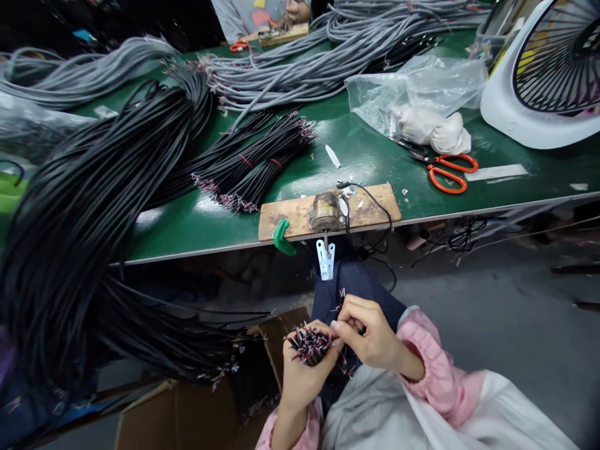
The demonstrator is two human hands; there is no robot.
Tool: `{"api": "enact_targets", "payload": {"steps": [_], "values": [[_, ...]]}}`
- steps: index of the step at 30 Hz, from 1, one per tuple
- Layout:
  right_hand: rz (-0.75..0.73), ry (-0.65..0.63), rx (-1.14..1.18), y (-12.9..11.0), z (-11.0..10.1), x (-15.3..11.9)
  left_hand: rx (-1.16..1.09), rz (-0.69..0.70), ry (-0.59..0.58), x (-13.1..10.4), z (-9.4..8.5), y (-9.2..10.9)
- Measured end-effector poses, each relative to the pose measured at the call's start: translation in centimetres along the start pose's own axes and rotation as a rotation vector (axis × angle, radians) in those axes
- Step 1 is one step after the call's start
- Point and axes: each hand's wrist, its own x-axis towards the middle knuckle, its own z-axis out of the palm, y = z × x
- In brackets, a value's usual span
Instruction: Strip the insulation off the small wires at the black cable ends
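My left hand point(304, 375) is wrapped round a bundle of black cables point(310, 345), whose stripped red, white and black wire ends point up toward the camera. Beside it, my right hand point(368, 331) is closed in a pinch on a black cable, with a few coloured wire ends point(342, 292) showing above the fingers. Its fingertips meet the left thumb at the bundle's edge. Just beyond my hands, a light blue clip point(325, 259) hangs from the shaft of a small motor point(325, 211), which sits on a wooden board point(290, 215) at the table edge.
Black cables point(107, 162) drape over the green table point(328, 125) at left, above a cardboard box point(178, 415). Tied black bundles point(262, 156) and grey cables point(290, 69) lie behind. Orange-handled scissors point(447, 172), a plastic bag point(375, 94) and a fan point(557, 69) are right. Another person's hand point(297, 11) shows opposite.
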Motion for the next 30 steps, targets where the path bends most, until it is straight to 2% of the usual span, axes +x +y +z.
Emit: {"api": "enact_targets", "payload": {"steps": [4, 14, 17, 20, 22, 26, 30], "values": [[0.026, 0.008, 0.114, 0.4, -0.1, 0.2, 0.035, 0.012, 0.067, 0.3, -0.5, -0.6], [0.013, -0.042, 0.030, 0.0, -0.2, 0.3, -0.085, -0.031, 0.085, 0.2, -0.3, -1.0], [0.156, -0.060, 0.225, 0.7, 0.2, 0.3, -0.120, -0.050, 0.124, -0.2, -0.2, -1.5], [0.288, -0.026, 0.391, 1.1, 0.3, 0.4, -0.097, -0.046, 0.135, -0.4, -0.2, -1.5], [0.240, 0.004, 0.342, 1.0, 0.1, 0.4, -0.076, -0.035, 0.127, -0.4, -0.3, -1.3], [0.042, 0.014, 0.150, 0.0, -0.3, 0.5, -0.015, 0.008, 0.148, 0.0, -0.5, -1.1], [-0.017, 0.065, 0.061, -0.4, 0.1, 0.2, -0.027, 0.046, 0.225, 0.1, -0.1, -1.0]]}}
